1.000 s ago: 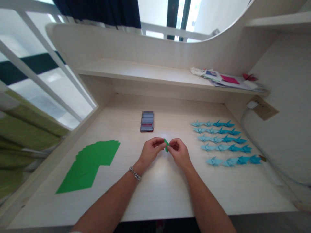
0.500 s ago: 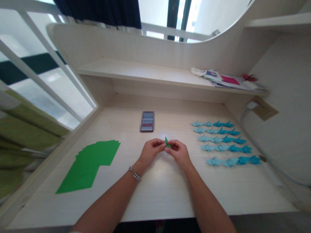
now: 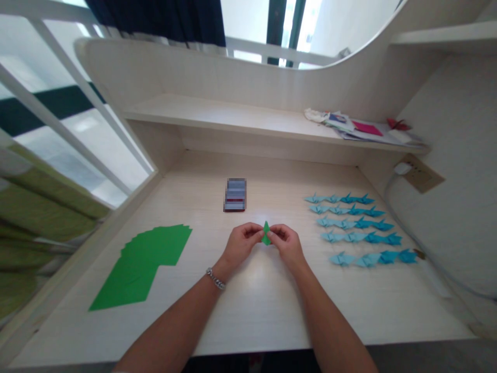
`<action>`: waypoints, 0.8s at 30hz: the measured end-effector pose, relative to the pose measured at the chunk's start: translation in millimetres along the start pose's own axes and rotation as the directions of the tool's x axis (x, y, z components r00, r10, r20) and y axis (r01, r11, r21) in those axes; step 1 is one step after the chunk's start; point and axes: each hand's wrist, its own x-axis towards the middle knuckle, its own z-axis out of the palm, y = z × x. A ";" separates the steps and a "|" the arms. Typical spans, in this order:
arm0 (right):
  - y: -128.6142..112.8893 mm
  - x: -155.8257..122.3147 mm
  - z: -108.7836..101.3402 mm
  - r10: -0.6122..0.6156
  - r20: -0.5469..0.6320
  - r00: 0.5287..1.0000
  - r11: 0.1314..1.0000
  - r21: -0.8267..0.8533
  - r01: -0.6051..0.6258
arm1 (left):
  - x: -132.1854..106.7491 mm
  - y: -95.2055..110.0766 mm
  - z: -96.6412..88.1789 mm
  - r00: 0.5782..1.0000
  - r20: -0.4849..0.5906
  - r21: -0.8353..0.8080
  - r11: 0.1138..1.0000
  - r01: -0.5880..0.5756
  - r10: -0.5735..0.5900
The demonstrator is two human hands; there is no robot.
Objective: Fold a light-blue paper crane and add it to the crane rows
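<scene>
A small piece of folded green paper [image 3: 266,234], narrow and pointed at both ends, is held upright over the middle of the desk. My left hand [image 3: 244,242] pinches its left side between thumb and fingers. On the other side my right hand [image 3: 286,244] grips it the same way, its thumb lying against the paper's face. The curled fingers of both hands partly hide the paper's edges. To the left lies a fanned stack of green paper sheets [image 3: 143,267]. Several rows of blue origami cranes [image 3: 359,224], light and darker, stand at the right.
Beyond my hands a blurred-out phone-like object [image 3: 235,195] lies on the desk [image 3: 240,321]. Papers [image 3: 367,128] rest on the shelf above. A cable [image 3: 404,217] runs from the wall socket [image 3: 421,173] down the right side. White rails [image 3: 77,88] border the left.
The folded green paper has turned so that its full diamond-like face shows. Both thumbs have moved slightly apart to its two sides. The sheets and cranes have not moved.
</scene>
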 end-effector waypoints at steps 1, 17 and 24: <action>0.7 -0.2 0.4 -0.009 -0.011 1.000 0.999 -0.031 0.008 | -0.1 -0.7 0.6 1.000 0.000 0.008 1.000 -0.006 0.006; -0.5 -3.9 5.7 -0.095 -0.010 0.995 0.992 -0.087 0.094 | -2.2 -2.5 4.1 0.991 -0.032 0.153 0.981 -0.123 0.129; -4.9 -3.7 3.1 -0.093 -0.025 0.995 0.990 -0.107 0.090 | -5.8 -2.7 7.7 0.994 -0.029 0.127 0.986 -0.105 0.109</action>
